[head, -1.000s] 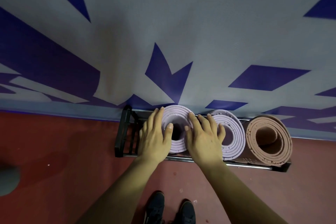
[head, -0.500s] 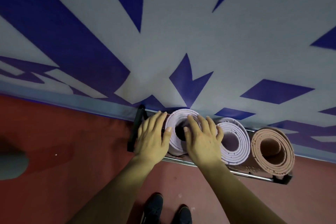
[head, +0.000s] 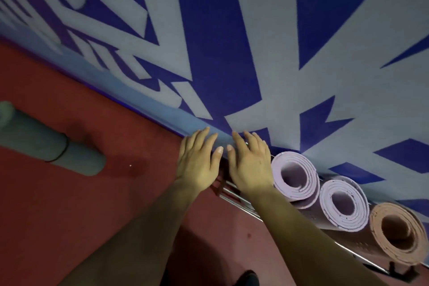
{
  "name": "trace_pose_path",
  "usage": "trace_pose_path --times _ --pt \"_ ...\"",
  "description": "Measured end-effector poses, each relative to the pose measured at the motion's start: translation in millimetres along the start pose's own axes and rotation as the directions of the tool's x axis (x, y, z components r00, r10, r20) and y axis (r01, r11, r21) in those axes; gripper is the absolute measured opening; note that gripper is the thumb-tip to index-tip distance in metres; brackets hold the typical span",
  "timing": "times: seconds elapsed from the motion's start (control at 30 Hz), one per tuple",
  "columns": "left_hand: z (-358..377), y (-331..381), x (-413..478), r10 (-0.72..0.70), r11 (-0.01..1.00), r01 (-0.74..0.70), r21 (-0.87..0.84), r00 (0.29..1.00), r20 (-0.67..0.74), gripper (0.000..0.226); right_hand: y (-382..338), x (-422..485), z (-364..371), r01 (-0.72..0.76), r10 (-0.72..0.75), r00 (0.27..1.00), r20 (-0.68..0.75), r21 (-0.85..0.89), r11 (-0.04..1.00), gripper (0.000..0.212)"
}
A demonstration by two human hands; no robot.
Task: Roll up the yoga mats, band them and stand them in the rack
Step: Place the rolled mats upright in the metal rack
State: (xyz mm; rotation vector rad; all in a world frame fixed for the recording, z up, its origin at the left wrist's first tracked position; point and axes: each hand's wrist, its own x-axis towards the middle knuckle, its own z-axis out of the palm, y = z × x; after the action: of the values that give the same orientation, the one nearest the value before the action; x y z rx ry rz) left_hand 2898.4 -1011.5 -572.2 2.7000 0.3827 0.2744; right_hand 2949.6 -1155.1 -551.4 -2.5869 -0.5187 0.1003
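Three rolled mats are stood on end in the rack [head: 232, 195], long axes vertical: near lilac mat [head: 310, 184], second lilac mat [head: 358, 217], tan mat [head: 381, 247]. The left hand [head: 197, 162] and right hand [head: 248, 165] are spread flat, gripping nothing, over the rack's left end, moved off the near lilac mat pressed before. Well left of the rack, a banded grey mat [head: 76, 158] is laid flat.

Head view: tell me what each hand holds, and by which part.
Nothing is held. Left hand and right hand are both flat, fingers straight, over the end of the rack beside the nearest lilac mat.
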Motion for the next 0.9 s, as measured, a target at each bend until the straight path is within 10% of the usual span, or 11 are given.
trace_pose_path --times 0.9 --pt "-231 -490 -19 -0.188 0.980 0.189 0.054 0.982 -0.028 0.064 -476 50 259 0.045 -0.064 0.980 0.191 0.101 0.994 0.055"
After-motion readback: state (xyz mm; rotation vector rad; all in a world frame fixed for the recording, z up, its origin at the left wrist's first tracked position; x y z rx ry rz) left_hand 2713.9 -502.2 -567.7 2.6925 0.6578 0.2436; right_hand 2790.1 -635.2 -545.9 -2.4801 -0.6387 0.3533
